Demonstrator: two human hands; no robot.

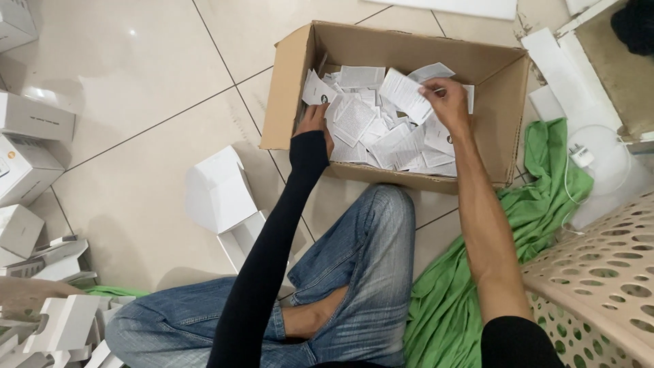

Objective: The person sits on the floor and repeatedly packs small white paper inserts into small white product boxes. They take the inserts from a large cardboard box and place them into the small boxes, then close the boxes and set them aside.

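Observation:
A brown cardboard box [286, 88] stands open on the tiled floor in front of me, holding several folded white printed paper leaflets [381, 133]. My left hand [315, 121], its arm in a black sleeve, reaches into the box's left side and rests among the leaflets; whether it grips one is hidden. My right hand [444, 99] is over the right half of the box, fingers pinched on a white leaflet [405, 92] lifted a little above the pile.
I sit cross-legged in blue jeans [361, 272]. An open white carton [221, 194] lies by my left knee. More white boxes [27, 170] crowd the left edge. Green cloth [538, 204] and a perforated beige basket [606, 272] are at my right.

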